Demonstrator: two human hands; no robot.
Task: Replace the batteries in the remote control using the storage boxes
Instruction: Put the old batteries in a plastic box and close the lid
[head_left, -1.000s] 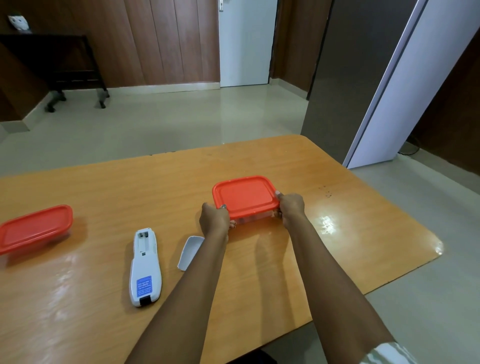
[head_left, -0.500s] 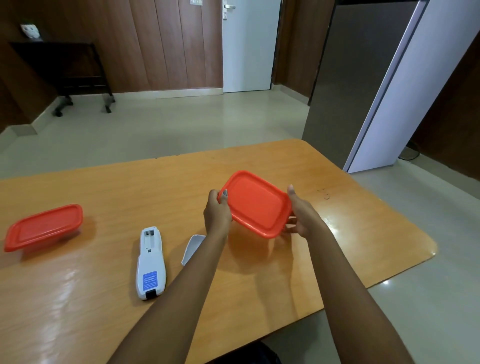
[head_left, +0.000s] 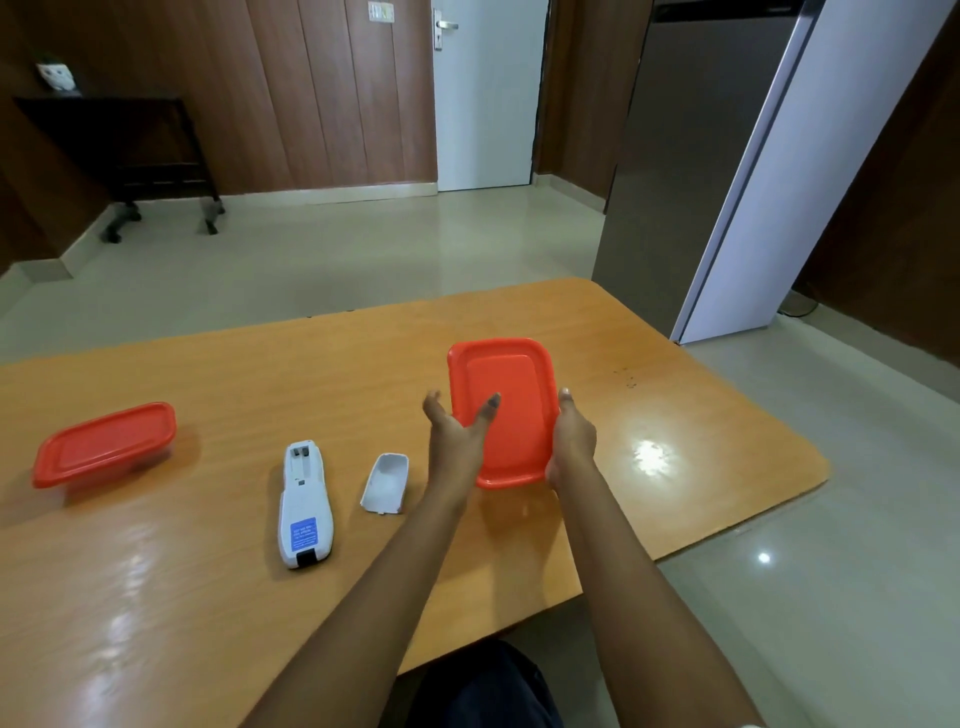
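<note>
Red-lidded box held tilted above the surface — my right hand clasps its right edge, my left hand spread, thumb on the lid. Remote face down at near left, compartment open; battery cover just beside. Second red-lidded box at far left.

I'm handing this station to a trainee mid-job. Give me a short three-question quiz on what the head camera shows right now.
1. True or false: the remote control lies with its battery bay exposed.
2. What sits nearest the battery cover? A) the closed storage box B) the remote control C) the white door
3. Fill in: the right hand grips the tilted box's red ____ edge, while the left hand is spread open against it.

Key: 1 true; 2 B; 3 lid.
</note>
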